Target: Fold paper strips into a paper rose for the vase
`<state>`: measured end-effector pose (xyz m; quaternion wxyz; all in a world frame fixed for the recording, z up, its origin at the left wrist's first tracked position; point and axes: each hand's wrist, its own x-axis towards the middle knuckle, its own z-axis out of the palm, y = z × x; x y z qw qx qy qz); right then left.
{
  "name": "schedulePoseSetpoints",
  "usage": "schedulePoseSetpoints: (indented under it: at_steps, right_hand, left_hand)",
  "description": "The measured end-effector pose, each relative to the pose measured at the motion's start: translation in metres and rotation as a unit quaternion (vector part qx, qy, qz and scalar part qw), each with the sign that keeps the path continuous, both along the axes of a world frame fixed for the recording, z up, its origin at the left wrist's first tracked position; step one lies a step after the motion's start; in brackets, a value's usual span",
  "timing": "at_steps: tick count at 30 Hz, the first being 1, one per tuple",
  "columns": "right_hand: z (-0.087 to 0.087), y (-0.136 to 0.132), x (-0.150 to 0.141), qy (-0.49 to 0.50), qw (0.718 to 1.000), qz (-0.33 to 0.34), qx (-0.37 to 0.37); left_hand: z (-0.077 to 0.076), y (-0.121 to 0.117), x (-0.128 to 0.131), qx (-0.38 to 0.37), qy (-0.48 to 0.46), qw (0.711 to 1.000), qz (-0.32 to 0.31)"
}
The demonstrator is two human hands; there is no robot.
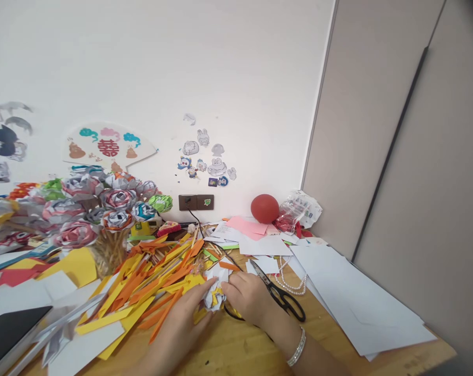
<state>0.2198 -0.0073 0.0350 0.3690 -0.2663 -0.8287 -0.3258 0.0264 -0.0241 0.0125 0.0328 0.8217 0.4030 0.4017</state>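
Note:
A crumpled white-and-yellow paper flower (216, 293) is between my two hands, just above the wooden table near its front. My left hand (189, 305) grips its left side, with fingers along the paper and the thumb below. My right hand (247, 293) closes on the right side with curled fingers, and a sparkling bracelet circles that wrist. Black-handled scissors (285, 298) lie just right of my right hand, blades pointing away. Left of my left hand spreads a heap of orange and yellow paper strips (153, 271).
Finished paper roses (118, 198) stand bunched at the back left. White paper sheets (361, 297) cover the right side. A red balloon (265, 209), a bead string (289, 284) and a plastic bag (301, 209) sit towards the wall. A dark notebook (12, 334) lies front left.

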Motion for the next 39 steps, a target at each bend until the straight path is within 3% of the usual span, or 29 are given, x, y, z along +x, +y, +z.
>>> schedulePoseSetpoints:
  at_steps: [3,6,8,11,15,18,20,22,23,27,29,31,33,39]
  right_hand:
    - [-0.002,-0.002,-0.003,0.066,0.991,0.016,-0.117]
    - [-0.001,-0.006,-0.006,0.168,0.95,0.035,-0.26]
    - [0.002,-0.007,-0.007,0.225,0.906,0.062,-0.352]
    - [0.006,-0.007,-0.008,0.298,0.813,0.124,-0.485]
    - [0.008,-0.003,-0.008,0.366,0.701,0.195,-0.581]
    - [0.007,-0.001,-0.007,0.387,0.642,0.235,-0.618]
    - [0.008,0.0,-0.007,0.387,0.626,0.246,-0.631]
    - [0.007,-0.001,-0.007,0.378,0.645,0.235,-0.621]
    - [0.007,-0.001,-0.006,0.366,0.674,0.216,-0.605]
    - [0.004,-0.005,-0.005,0.235,0.869,0.075,-0.43]
    - [0.001,-0.006,-0.004,0.163,0.936,0.032,-0.311]
    - [-0.002,-0.005,-0.003,0.129,0.965,0.018,-0.226]
    - [-0.004,-0.005,-0.003,0.122,0.976,0.009,-0.181]
    - [-0.006,-0.007,-0.004,0.142,0.979,-0.005,-0.145]
  left_hand:
    - [0.001,-0.001,0.0,0.009,0.011,1.0,0.003]
    - [0.001,0.0,0.0,0.014,0.015,1.0,-0.002]
    - [0.001,0.0,0.0,0.02,0.015,1.0,-0.006]
    - [0.001,0.002,0.0,0.025,0.015,1.0,-0.008]
    - [0.002,0.002,-0.001,0.025,0.022,0.999,-0.011]
    - [0.002,0.001,-0.001,0.023,0.019,1.0,-0.011]
    - [0.002,0.0,-0.001,0.02,0.014,1.0,-0.015]
    - [0.003,0.0,0.0,0.017,0.009,1.0,-0.02]
    - [0.003,0.0,0.0,0.014,0.006,1.0,-0.021]
    - [0.005,0.0,0.001,0.001,-0.011,1.0,-0.015]
    - [0.006,0.0,0.0,-0.003,-0.015,1.0,-0.009]
    - [0.005,0.0,0.0,-0.005,-0.011,1.0,-0.009]
    - [0.005,0.0,-0.001,-0.001,-0.008,1.0,-0.012]
    - [0.003,0.002,-0.001,0.013,-0.004,1.0,-0.013]
